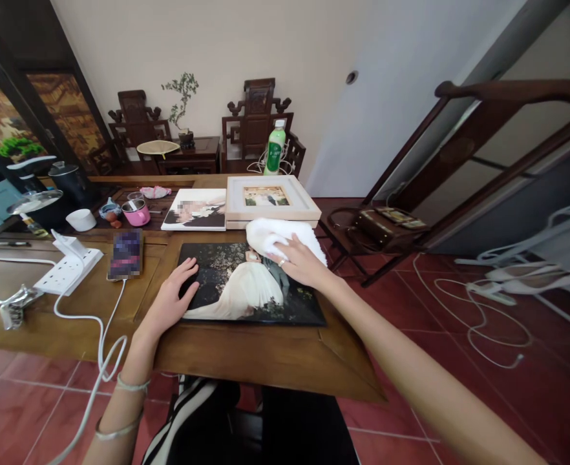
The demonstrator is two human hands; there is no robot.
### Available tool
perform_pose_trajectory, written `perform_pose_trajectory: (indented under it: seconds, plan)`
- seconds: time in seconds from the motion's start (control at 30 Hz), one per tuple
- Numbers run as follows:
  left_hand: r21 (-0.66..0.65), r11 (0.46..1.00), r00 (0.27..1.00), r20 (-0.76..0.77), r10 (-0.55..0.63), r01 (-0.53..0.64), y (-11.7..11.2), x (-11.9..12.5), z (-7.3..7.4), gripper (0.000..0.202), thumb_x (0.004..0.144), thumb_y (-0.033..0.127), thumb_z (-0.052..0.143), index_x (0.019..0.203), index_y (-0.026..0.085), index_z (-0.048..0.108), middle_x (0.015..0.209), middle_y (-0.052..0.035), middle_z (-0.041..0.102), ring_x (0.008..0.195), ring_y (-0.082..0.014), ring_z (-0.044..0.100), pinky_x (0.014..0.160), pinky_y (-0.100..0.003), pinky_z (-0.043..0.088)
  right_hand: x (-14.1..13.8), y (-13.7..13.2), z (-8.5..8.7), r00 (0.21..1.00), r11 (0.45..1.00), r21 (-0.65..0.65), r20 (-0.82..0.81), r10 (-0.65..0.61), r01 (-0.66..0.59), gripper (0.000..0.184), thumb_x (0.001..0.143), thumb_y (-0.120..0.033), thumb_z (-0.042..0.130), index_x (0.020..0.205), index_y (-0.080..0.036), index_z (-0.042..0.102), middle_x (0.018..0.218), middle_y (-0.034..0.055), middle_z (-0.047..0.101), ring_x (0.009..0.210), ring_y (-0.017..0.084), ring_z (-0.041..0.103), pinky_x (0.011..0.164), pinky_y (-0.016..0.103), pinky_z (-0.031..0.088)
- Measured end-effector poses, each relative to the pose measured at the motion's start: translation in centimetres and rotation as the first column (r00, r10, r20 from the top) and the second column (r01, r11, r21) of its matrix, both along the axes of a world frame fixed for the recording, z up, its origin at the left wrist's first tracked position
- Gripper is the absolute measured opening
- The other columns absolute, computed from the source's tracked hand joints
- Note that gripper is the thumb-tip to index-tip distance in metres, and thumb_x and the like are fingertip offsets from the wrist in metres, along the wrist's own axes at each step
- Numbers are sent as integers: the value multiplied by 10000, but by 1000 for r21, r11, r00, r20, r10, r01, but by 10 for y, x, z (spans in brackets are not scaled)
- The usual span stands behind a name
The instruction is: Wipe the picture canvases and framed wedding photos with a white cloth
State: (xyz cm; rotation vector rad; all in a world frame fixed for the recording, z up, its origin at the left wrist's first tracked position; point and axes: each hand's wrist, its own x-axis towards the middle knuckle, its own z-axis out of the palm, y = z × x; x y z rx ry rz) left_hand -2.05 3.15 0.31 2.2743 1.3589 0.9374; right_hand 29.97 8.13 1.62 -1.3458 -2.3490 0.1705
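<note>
Surface: brown wooden table [265, 352] with framed panel tops, on a red tiled floor [425, 310]; pale plain wall [309, 39] behind, dark carved wooden chairs [258, 106] against it. Dark wooden chair with curved top rail [503, 93] at right, brown boxy handbag [386, 229] on its seat.

Work: glossy dark rectangular photo panel [260, 303], couple in wedding clothes, flat near the table's front right corner. Left hand [171, 298] loosely spread, fingers over the panel's left edge, gripping nothing. Right hand [297, 261] part closed, fingers bent into the white fluffy cloth [265, 234], which lies over the panel's far right part.

Text: clear plastic bottle with green label [275, 155] has pale lettering, too small to read. Phone screen pixelated.

Edges: strip of wood between panel and front edge. Pale wooden framed picture [309, 206] tight beyond the cloth; white power strip [69, 270] well off left
</note>
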Motion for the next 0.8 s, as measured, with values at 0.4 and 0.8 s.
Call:
perform_pose_trajectory:
  seconds: [0.4, 0.8]
  plan:
    - [5, 1000, 1000, 27, -2, 2, 1, 1, -2, 375, 932, 368, 466, 1217, 153, 582, 1415, -142, 500, 1357, -251, 409, 1142, -480, 302, -11, -152, 7, 965, 967, 2, 73, 253, -254, 185, 752, -60, 500, 726, -191, 627, 1455, 103, 462, 1437, 330, 216, 1118, 693, 156]
    - [9, 1000, 1000, 7, -15, 15, 1, 0, -1, 369, 935, 361, 461, 1227, 167, 573, 1420, -136, 495, 1359, -248, 405, 1142, -481, 303, -20, -51, 10, 983, 984, -28, 55, 176, -175, 250, 913, -225, 457, 1041, -162, 663, 1421, 193, 483, 1378, 301, 370, 1126, 619, 214]
